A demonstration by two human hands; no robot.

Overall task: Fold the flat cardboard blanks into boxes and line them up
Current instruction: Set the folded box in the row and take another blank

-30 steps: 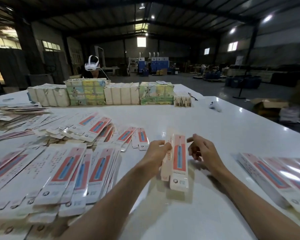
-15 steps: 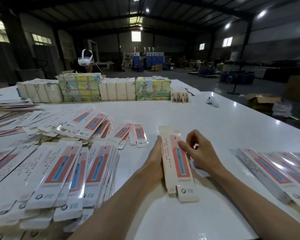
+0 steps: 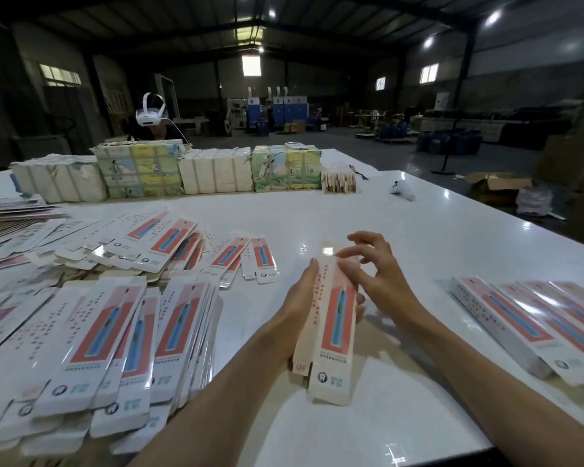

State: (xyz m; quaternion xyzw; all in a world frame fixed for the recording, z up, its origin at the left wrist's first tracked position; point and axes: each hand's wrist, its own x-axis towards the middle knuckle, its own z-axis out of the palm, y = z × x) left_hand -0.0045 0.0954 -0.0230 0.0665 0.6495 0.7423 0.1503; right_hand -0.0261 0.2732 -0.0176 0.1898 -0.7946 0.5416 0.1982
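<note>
A long narrow box (image 3: 332, 328), white with a red panel and a blue print, is opened up into a tube above the white table (image 3: 418, 251). My left hand (image 3: 300, 298) grips it from the left side, thumb along the top edge. My right hand (image 3: 375, 274) has spread fingers touching its far end. Flat blanks (image 3: 115, 338) of the same print lie heaped at the left. Folded boxes (image 3: 536, 318) lie side by side at the right.
Bundled packs of other cartons (image 3: 169, 173) stand in a row along the table's far side, with a person wearing a white headset (image 3: 149, 112) behind them. A small white object (image 3: 402, 190) lies far right. The table's right edge runs diagonally.
The box has been squared up further and lifted nearer to me. My right hand has shifted from its right side onto its far end, fingers now spread.
</note>
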